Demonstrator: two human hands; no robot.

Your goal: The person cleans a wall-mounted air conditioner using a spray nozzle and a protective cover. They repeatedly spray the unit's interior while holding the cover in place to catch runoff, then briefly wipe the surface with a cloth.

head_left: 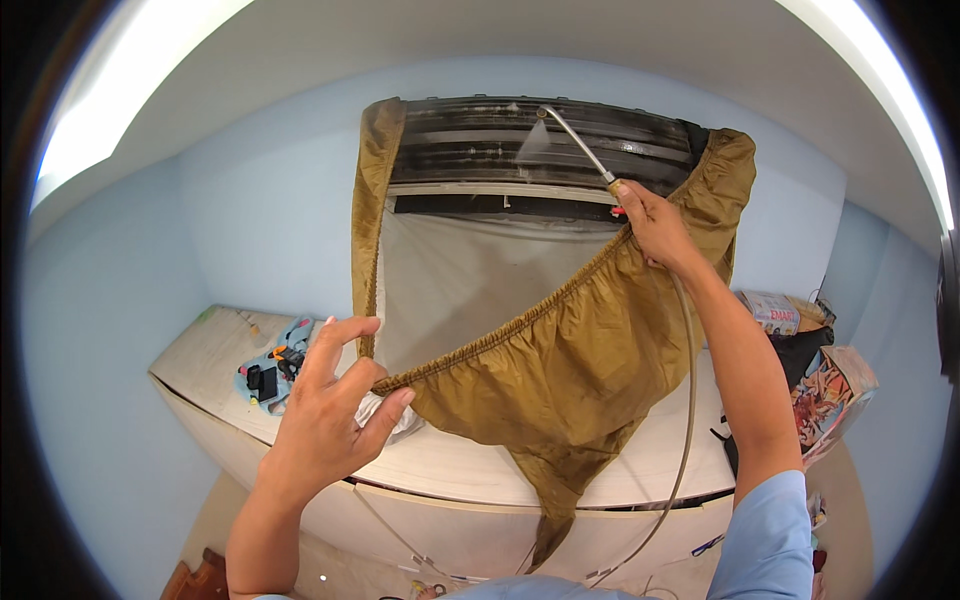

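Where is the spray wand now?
In the head view, above and right of centre, the right hand holds the spray wand before the dark wall unit.

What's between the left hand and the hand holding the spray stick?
In the head view, the gathered brown cover stretches between the left hand and right hand, its top slanting upward rightward.

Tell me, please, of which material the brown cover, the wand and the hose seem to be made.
Cover: probably thin synthetic cloth, perhaps coated; soft sheen, loose folds, gathered edge.
Wand: its bent tube looks like smooth metal, being silvery and shiny.
Hose: rubber or plastic, unclear which; it curves smoothly.
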